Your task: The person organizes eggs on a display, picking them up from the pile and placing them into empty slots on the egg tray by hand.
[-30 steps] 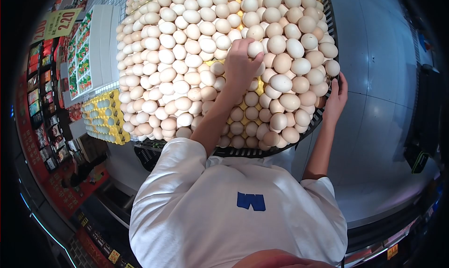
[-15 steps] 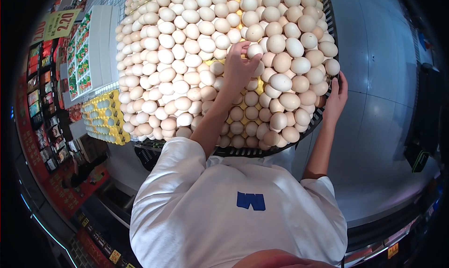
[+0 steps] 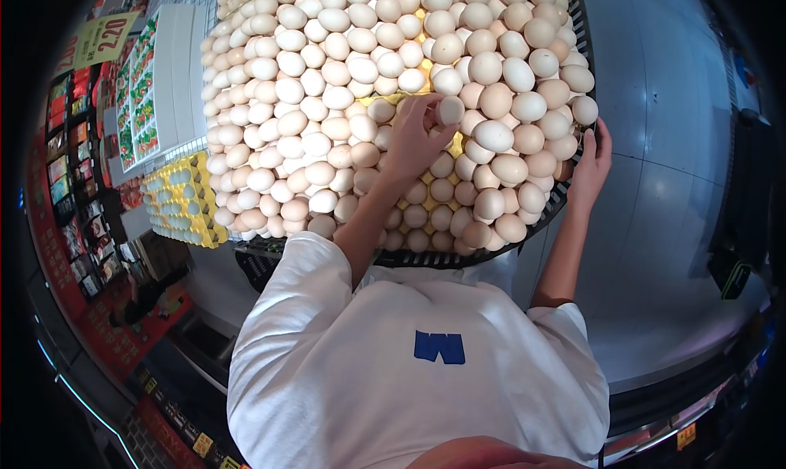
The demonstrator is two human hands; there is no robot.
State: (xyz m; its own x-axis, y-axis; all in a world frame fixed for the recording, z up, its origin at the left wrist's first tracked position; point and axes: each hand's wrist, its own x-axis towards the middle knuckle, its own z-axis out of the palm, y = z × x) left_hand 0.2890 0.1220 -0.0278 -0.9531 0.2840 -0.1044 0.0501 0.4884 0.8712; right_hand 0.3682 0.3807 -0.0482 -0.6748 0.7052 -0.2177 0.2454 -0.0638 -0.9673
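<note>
My left hand (image 3: pixel 416 137) pinches a pale egg (image 3: pixel 449 110) between thumb and fingertips, just above the pile. Beneath it, a bare patch of yellow egg tray (image 3: pixel 456 145) shows among the eggs. At the right side, my right hand (image 3: pixel 591 164) has its fingers and thumb closed over the rim of the black slatted crate (image 3: pixel 583 39); part of the grip is hidden. Loose brown and cream eggs (image 3: pixel 495 100) are heaped beside both hands. Closer to my body, more eggs (image 3: pixel 416 216) sit in the cups of a yellow tray.
Stacked yellow trays of pale eggs (image 3: pixel 182 203) stand at the left. Beyond them are white boxes with green and red print (image 3: pixel 143 92), a price sign (image 3: pixel 106 39) and shelves of packets (image 3: pixel 78 174). Grey floor (image 3: pixel 655 158) lies to the right of the crate.
My left hand has drawn slightly back toward me and its fingers have closed on an egg, now lifted from the pile. My right hand stays at the crate's rim.
</note>
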